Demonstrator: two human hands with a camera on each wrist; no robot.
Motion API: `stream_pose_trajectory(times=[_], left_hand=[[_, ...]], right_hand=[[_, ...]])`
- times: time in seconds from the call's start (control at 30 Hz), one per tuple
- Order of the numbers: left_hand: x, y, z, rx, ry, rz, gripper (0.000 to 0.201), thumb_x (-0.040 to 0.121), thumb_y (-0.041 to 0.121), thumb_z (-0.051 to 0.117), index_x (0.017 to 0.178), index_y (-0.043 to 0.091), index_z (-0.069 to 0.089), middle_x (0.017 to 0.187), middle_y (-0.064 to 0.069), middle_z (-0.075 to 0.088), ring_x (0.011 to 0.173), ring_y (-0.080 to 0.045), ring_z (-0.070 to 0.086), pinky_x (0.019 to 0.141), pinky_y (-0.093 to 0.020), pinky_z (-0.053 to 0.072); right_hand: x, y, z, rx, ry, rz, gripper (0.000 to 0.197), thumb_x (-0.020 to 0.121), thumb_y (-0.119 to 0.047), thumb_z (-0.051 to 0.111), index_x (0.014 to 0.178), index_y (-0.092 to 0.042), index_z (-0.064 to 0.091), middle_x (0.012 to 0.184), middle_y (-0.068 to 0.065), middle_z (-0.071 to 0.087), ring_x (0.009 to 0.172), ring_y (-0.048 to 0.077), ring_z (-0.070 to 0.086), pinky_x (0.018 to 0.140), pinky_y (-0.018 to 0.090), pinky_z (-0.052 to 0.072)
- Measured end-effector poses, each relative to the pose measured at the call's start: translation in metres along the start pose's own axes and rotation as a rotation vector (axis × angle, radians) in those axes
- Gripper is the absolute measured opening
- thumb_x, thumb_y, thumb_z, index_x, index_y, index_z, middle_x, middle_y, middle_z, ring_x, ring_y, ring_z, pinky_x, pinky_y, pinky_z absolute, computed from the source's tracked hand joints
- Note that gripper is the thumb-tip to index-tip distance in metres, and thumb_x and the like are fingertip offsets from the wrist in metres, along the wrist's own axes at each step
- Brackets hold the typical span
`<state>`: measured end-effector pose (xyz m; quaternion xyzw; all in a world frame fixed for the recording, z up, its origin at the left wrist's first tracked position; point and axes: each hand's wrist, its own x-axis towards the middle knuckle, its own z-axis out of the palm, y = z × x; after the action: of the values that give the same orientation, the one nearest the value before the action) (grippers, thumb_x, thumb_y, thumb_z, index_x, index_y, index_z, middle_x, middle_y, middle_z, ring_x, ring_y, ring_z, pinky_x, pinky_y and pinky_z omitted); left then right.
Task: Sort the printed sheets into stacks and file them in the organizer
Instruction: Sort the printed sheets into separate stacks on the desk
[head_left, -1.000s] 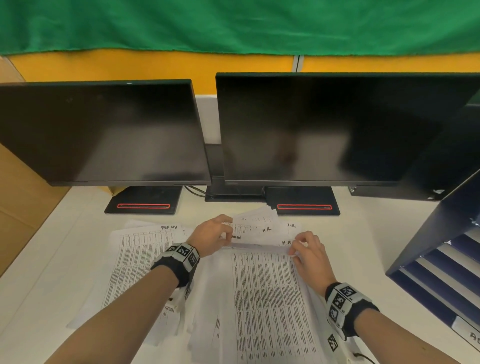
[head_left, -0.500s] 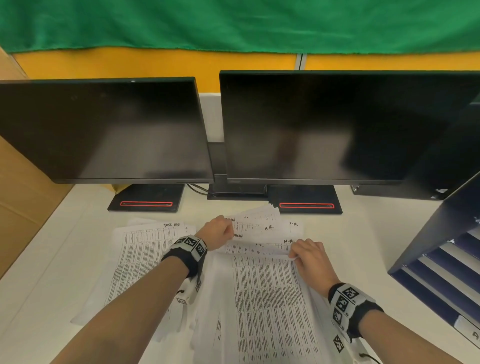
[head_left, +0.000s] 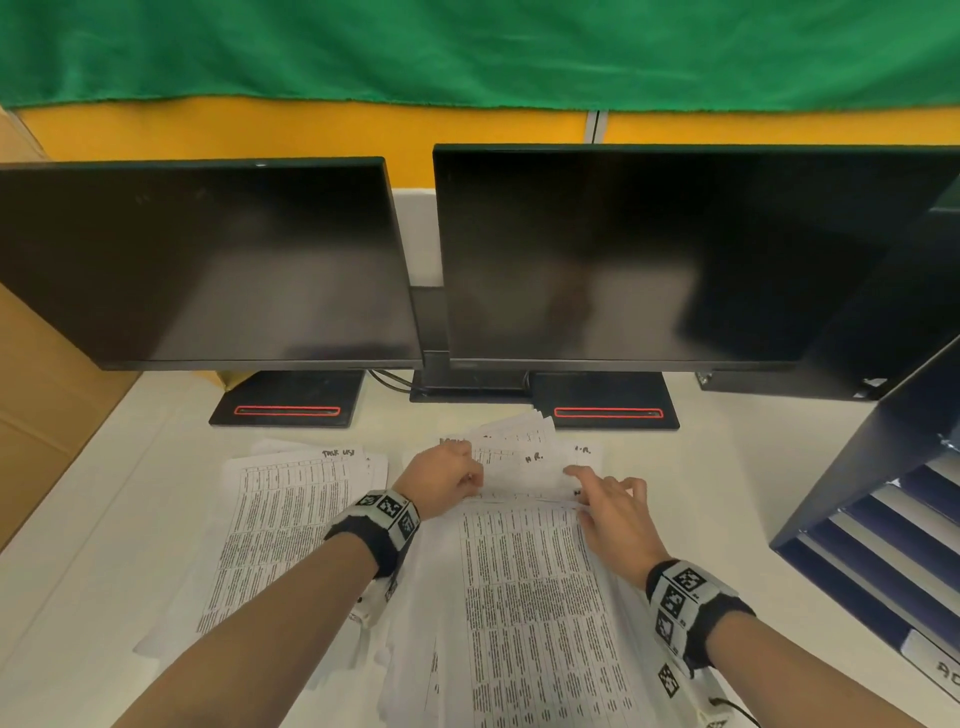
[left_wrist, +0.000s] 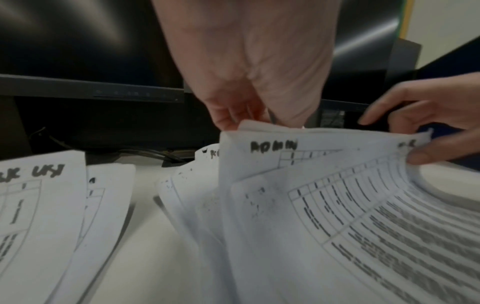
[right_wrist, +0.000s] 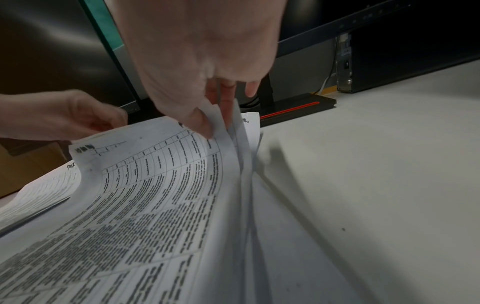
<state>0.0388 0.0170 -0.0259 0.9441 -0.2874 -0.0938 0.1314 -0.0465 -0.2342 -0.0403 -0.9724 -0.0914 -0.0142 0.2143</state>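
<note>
Green cloth and a yellow wall back a white desk (head_left: 727, 493) where two hands lift the far edge of a printed sheet (head_left: 530, 597).

Two dark monitors (head_left: 208, 260) stand side by side at the back of the desk, and a dark blue organizer (head_left: 883, 519) with slatted trays sits at the right edge. The left hand (head_left: 441, 486), its grip curled, pinches the top left corner of the sheet, marked "ADMIN" in the left wrist view; the right hand (head_left: 613, 512) pinches the top right corner between thumb and fingers (right_wrist: 226, 98). That sheet tops a loose pile before the person; a second stack (head_left: 280, 519) lies just to the left, and sheets marked "H.R." (head_left: 530, 452) fan out beyond the hands.
</note>
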Motion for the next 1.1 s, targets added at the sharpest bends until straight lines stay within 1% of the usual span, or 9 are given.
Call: stream_pose_trajectory(times=[0.1,0.2,0.3,0.47,0.57,0.67,0.87,1.0,1.1], left_hand=[[-0.007,0.001,0.005,0.056,0.096,0.125,0.017,0.092,0.031,0.055,0.099,0.021,0.067,0.110,0.003,0.052,0.103,-0.015,0.045,0.084,-0.024,0.035],[-0.010,0.001,0.006,0.020,0.080,0.074,0.019,0.095,0.029,0.049,0.100,0.018,0.064,0.122,0.002,0.052,0.115,-0.016,0.044,0.102,-0.033,0.031],[-0.006,0.004,0.002,-0.040,0.064,-0.022,0.014,0.096,0.017,0.040,0.091,0.016,0.053,0.098,-0.001,0.058,0.089,-0.017,0.052,0.094,-0.040,0.040],[-0.002,-0.001,-0.007,-0.153,0.000,-0.206,0.026,0.085,0.014,0.057,0.108,0.023,0.050,0.094,0.008,0.055,0.085,-0.011,0.051,0.087,-0.031,0.035],[-0.003,-0.005,-0.011,-0.132,-0.065,-0.142,0.012,0.084,0.016,0.062,0.095,0.019,0.064,0.085,0.009,0.059,0.080,-0.010,0.054,0.080,-0.026,0.044],[-0.009,-0.010,-0.011,-0.286,-0.083,-0.111,0.006,0.084,0.013,0.066,0.084,0.016,0.071,0.079,0.011,0.062,0.077,-0.006,0.058,0.072,-0.017,0.042],[-0.017,-0.023,-0.016,-0.496,-0.219,-0.185,0.010,0.085,0.022,0.066,0.090,0.015,0.072,0.090,0.005,0.069,0.088,-0.012,0.064,0.078,-0.018,0.048],[-0.011,-0.020,-0.015,-0.472,-0.132,-0.329,0.029,0.098,0.019,0.039,0.105,0.008,0.065,0.111,-0.008,0.060,0.095,-0.019,0.055,0.081,-0.027,0.044],[-0.005,-0.013,-0.011,-0.337,-0.179,-0.288,0.026,0.097,0.018,0.043,0.109,0.007,0.064,0.115,-0.008,0.059,0.096,-0.015,0.050,0.085,-0.024,0.037]], right_hand=[[0.003,-0.001,0.003,-0.072,-0.007,0.042,0.045,0.086,-0.010,0.052,0.128,-0.025,0.045,0.098,-0.008,0.061,0.098,0.015,0.056,0.089,0.030,0.017],[0.004,-0.002,0.007,-0.174,0.027,0.056,0.019,0.082,-0.011,0.059,0.095,-0.023,0.065,0.088,-0.005,0.062,0.089,0.019,0.058,0.088,0.036,0.020],[0.001,-0.003,0.010,-0.249,0.104,0.017,0.017,0.070,-0.014,0.075,0.075,-0.027,0.066,0.074,-0.007,0.054,0.074,0.017,0.055,0.080,0.037,0.022],[-0.005,0.002,0.012,-0.271,0.175,-0.021,0.020,0.064,-0.015,0.081,0.073,-0.028,0.069,0.080,-0.005,0.044,0.079,0.018,0.045,0.083,0.038,0.024],[-0.008,0.004,0.015,-0.254,0.169,-0.020,0.024,0.062,-0.013,0.080,0.073,-0.031,0.067,0.092,-0.002,0.052,0.091,0.017,0.042,0.087,0.040,0.023],[-0.008,0.006,0.017,-0.203,0.140,-0.012,0.026,0.066,-0.010,0.076,0.075,-0.032,0.063,0.107,-0.004,0.062,0.104,0.016,0.053,0.094,0.042,0.019],[-0.004,0.005,0.023,-0.122,0.058,-0.025,0.021,0.082,-0.006,0.059,0.080,-0.027,0.060,0.080,-0.014,0.064,0.087,0.010,0.061,0.103,0.033,0.009],[-0.002,0.004,0.023,-0.140,0.079,-0.090,0.027,0.077,-0.001,0.061,0.075,-0.027,0.057,0.072,-0.012,0.063,0.077,0.009,0.060,0.102,0.033,0.012],[0.002,0.005,0.020,-0.178,0.084,-0.140,0.035,0.070,0.004,0.066,0.072,-0.028,0.053,0.068,-0.013,0.059,0.070,0.009,0.057,0.099,0.032,0.017]])
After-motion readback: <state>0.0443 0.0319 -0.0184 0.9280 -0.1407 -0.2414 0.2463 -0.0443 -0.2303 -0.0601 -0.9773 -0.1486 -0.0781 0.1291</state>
